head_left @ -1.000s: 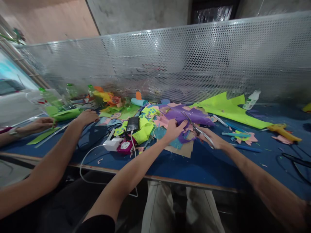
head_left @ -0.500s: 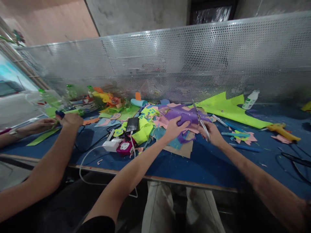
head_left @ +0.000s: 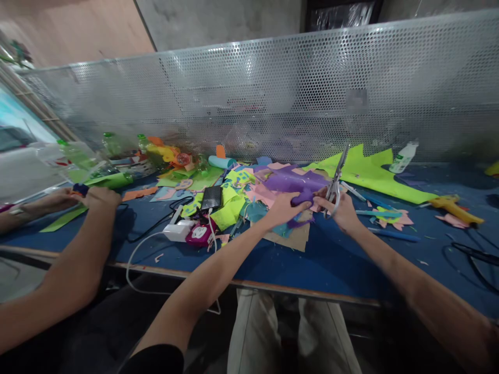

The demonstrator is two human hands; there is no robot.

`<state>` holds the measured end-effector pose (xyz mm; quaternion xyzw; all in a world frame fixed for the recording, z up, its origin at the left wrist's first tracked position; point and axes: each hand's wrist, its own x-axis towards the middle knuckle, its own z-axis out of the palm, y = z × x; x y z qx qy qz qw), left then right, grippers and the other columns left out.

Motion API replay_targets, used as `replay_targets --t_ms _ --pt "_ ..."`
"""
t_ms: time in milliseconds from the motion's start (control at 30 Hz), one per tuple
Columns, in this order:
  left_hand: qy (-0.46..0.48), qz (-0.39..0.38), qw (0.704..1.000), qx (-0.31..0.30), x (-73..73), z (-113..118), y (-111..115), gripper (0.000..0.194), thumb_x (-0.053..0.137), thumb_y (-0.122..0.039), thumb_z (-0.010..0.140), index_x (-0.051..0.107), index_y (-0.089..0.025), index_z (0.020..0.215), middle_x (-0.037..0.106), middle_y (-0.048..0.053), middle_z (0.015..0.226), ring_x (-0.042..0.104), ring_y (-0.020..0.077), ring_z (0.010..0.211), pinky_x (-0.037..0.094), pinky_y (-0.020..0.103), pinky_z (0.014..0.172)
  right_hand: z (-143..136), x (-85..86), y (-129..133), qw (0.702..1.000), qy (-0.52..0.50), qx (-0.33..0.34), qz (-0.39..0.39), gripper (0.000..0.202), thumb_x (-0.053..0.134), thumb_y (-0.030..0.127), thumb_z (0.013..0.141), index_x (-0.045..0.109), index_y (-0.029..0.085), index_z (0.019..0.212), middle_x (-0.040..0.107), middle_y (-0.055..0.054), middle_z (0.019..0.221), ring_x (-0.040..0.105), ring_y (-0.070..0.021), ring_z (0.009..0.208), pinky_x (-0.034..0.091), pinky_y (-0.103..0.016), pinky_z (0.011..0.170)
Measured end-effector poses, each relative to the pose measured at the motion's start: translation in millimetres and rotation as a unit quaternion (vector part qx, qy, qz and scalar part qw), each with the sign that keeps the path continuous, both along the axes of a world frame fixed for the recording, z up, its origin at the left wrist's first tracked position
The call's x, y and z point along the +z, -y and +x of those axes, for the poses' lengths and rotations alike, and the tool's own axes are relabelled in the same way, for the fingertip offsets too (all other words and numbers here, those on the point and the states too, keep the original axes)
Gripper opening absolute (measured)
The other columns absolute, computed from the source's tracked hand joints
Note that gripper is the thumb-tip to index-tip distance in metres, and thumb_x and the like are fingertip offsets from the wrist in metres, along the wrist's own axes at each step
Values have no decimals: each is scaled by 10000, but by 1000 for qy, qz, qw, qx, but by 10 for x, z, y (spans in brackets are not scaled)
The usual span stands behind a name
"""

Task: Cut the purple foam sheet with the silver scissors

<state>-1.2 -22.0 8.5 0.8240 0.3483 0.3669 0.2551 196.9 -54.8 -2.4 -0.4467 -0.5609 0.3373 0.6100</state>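
My left hand (head_left: 287, 206) is closed on a small purple foam piece (head_left: 303, 197), thumb and fingers gripping its edge. Scissors (head_left: 338, 179) stand in my right hand (head_left: 342, 212), their blades pointing up and away from the purple piece. The fingertips of my right hand come close to the purple piece; whether they touch it I cannot tell. A larger purple sheet (head_left: 294, 179) lies just beyond my hands on a heap of coloured scraps. Beneath my hands is a brown cardboard piece (head_left: 294, 240).
A co-worker's hands (head_left: 102, 200) hold a green strip at the left. A white charger (head_left: 178, 231) with a cable and a pink device (head_left: 200, 234) sit near the edge. On the right lie a yellow glue gun (head_left: 456, 209), a lime sheet (head_left: 362, 171) and a white bottle (head_left: 404, 157).
The scissors have swung from lying against the purple foam to pointing up and right. My left hand has shifted slightly right and down with the purple piece.
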Motion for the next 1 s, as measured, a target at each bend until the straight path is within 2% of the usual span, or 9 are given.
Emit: replay_targets --t_ms 67,167,233,333,467,667,767,867,1000 --pt "-4 5 1000 6 -25 8 -20 425 670 -563 887 587 -175 734 545 10 669 451 149 642 318 302 607 3 -23 -9 1000 0 1 -5 324 819 439 663 642 189 770 638 7 550 588 -151 447 471 -268 445" --pt "26 -38 999 9 -31 4 -27 463 666 -597 881 555 -187 697 503 -6 625 433 142 594 312 303 580 14 -62 -24 1000 1 2 -17 323 818 442 666 605 217 755 584 44 486 520 -128 381 391 -238 372" --pt "55 -72 996 -7 -16 -6 -19 519 594 -633 919 512 -194 655 480 -10 600 443 139 572 319 301 567 15 -79 -30 1000 -10 -3 -15 337 821 446 662 582 231 762 564 60 462 490 -119 356 369 -233 360" --pt "74 -86 992 -47 16 -17 0 540 546 -641 946 530 -187 655 552 8 621 494 139 581 355 296 576 2 -74 -31 999 -32 -17 -2 370 824 459 650 559 234 776 566 63 474 499 -119 363 391 -241 379" --pt "55 -48 995 -66 49 -19 30 510 643 -613 902 571 -180 643 590 25 609 491 138 568 345 296 555 -7 -47 -29 998 -55 -38 12 390 816 483 646 551 231 782 584 53 518 526 -124 396 410 -244 385" --pt "76 -38 994 -74 63 -33 56 397 626 -521 940 657 -171 756 676 55 688 566 173 619 401 303 594 17 -50 -34 997 -61 -52 18 369 808 464 674 546 236 800 564 63 470 513 -127 355 397 -238 352" --pt "59 -25 996 -55 31 -33 34 345 613 -477 951 669 -181 782 692 64 700 573 187 632 376 304 594 20 -51 -29 996 -65 -54 15 358 806 455 683 546 233 790 553 66 441 499 -122 344 391 -229 340" --pt "9 27 999 -35 -25 -22 -2 301 601 -416 958 683 -199 765 693 65 688 561 193 619 329 314 596 13 -41 -19 996 -75 -53 12 354 809 446 686 545 232 787 547 70 423 476 -109 330 384 -220 334" --pt "-15 47 998 -48 -66 -21 -8 146 653 -335 904 745 -232 859 754 79 805 602 228 689 349 333 652 -1 -16 -10 994 -84 -63 3 396 822 482 656 547 230 789 548 66 438 490 -107 337 370 -213 321"
